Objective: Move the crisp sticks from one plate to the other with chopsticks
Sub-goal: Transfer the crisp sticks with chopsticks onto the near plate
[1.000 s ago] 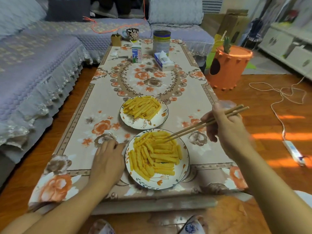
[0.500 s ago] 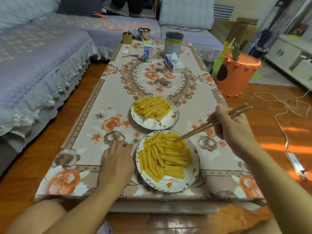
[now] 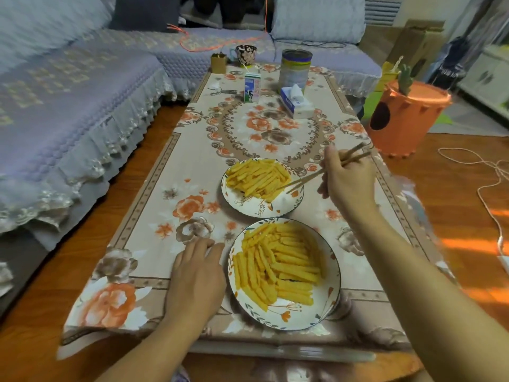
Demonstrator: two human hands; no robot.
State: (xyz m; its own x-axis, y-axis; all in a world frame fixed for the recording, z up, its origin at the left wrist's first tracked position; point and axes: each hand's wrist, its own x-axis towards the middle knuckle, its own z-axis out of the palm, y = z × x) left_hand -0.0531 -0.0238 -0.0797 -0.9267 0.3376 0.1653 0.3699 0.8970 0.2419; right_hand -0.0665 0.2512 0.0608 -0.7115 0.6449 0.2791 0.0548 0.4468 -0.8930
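Note:
Two white floral plates stand one behind the other on the flowered tablecloth. The near plate [image 3: 327,304] carries a wide heap of yellow crisp sticks [image 3: 278,267]. On the far plate [image 3: 248,206] lies a smaller pile of crisp sticks [image 3: 257,176]. My right hand [image 3: 348,179] grips a pair of wooden chopsticks [image 3: 308,179], whose tips sit over the right side of the far plate among its sticks. Whether a stick is caught between the tips I cannot tell. My left hand [image 3: 197,277] rests flat on the cloth, just left of the near plate.
At the table's far end stand a milk carton [image 3: 252,87], a tissue box [image 3: 296,103], a tin [image 3: 296,68] and a mug [image 3: 246,54]. A purple sofa [image 3: 68,111] runs along the left. An orange bin [image 3: 402,119] and cables lie on the floor right.
My right hand has carried the chopsticks from the near plate forward to the far plate. The left hand has stayed flat beside the near plate. The camera has tilted lower.

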